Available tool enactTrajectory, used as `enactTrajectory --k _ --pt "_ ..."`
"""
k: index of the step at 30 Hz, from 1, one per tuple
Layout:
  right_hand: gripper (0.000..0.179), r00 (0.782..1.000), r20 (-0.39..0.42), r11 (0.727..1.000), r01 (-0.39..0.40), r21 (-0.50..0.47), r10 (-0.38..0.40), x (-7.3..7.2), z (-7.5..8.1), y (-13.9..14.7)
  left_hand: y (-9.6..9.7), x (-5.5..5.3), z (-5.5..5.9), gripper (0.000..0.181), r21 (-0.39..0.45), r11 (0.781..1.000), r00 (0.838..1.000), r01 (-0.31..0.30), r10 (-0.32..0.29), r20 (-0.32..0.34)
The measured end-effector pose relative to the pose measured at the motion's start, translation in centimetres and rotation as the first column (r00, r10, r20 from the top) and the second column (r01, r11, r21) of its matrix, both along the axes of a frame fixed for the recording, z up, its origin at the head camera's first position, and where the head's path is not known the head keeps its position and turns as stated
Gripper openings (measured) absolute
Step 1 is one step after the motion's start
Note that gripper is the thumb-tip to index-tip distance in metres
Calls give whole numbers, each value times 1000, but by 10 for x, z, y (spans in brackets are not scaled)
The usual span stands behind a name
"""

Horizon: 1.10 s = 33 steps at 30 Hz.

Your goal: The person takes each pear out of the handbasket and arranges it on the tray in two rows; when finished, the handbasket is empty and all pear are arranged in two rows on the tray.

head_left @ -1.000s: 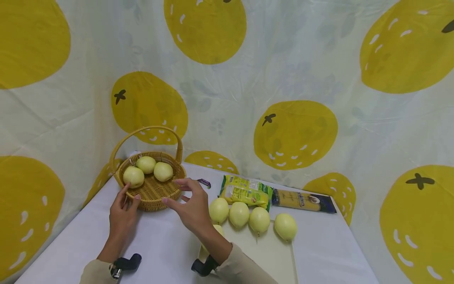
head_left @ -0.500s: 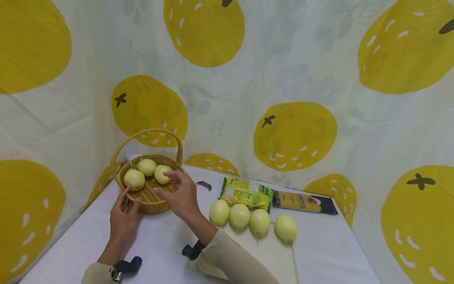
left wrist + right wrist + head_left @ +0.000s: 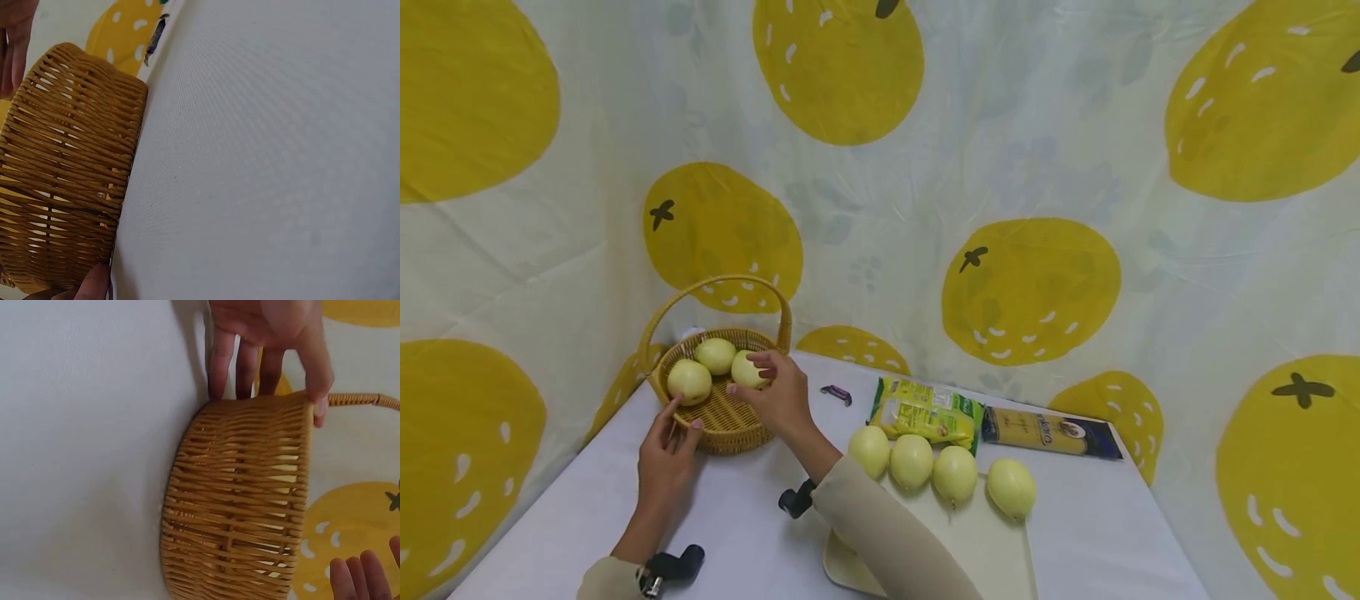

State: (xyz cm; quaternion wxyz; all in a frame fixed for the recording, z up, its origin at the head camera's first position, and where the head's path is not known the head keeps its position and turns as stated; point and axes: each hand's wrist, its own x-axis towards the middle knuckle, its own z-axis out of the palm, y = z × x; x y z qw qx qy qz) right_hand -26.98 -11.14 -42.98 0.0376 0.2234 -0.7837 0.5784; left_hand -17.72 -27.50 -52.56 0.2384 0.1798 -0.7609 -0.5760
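Note:
A wicker basket (image 3: 730,435) with an arched handle stands at the left of the table and bears three pale yellow-green pears. My left hand (image 3: 662,462) holds the basket's near left side. In the right wrist view, one finger of the left hand (image 3: 269,331) bends over the rim while others lie along the woven wall. Over the basket's right side is my right hand (image 3: 778,396), its thumb and fingers spread in front of the rightmost pear (image 3: 747,367). In the right wrist view, the right hand's fingertips (image 3: 353,578) show beyond the rim, loosely curved.
Right of centre is a cream tray (image 3: 985,550) with a row of pears (image 3: 912,462) along its far edge. Behind lie a green-yellow packet (image 3: 928,412) and a long gold-and-blue packet (image 3: 1048,432). A small purple-wrapped item (image 3: 837,394) lies right of the basket. A printed curtain (image 3: 872,250) borders the table.
My right hand has moved left, from the basket's right rim to over the rightmost pear. The left hand stays on the basket, and the pears keep their places.

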Motion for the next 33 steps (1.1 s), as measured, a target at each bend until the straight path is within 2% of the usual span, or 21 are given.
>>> enactTrajectory --k 5,10,17,28,33 --pt "52 999 40 999 -11 36 9 -13 -9 -9 0 0 -1 65 8 1000 1000 14 -14 -4" --pt "51 997 70 998 -45 32 42 -27 -16 -14 0 -1 -2 65 5 1000 1000 25 -25 -15" --pt "54 995 99 998 -34 49 29 -42 -25 -22 1 -1 -2 63 -3 1000 1000 9 -9 -15" --pt "59 997 65 997 -41 69 36 -51 -37 -26 0 -1 -3 64 -12 1000 999 10 -10 -31" --pt "66 998 27 986 -59 158 55 -52 -38 -27 -1 0 -2 64 -13 1000 999 9 -9 -34"
